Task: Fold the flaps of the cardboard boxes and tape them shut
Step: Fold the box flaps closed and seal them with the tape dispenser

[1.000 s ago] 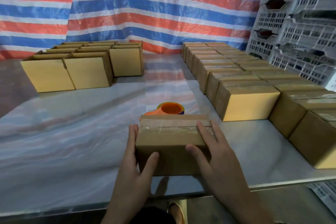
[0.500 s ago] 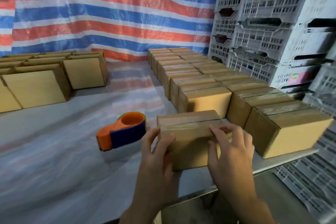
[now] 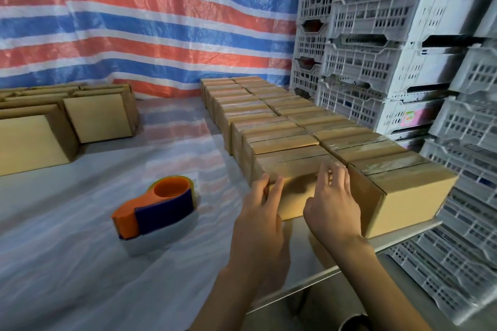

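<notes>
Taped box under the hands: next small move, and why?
Probably let go and reach for an untaped box at the far left. The taped box already sits at the near end of the taped row, against its neighbours, left hand and right hand on it; the tape dispenser lies beside.

Box [image 3: 291, 162] now against taped row [image 3: 271, 122]
</notes>
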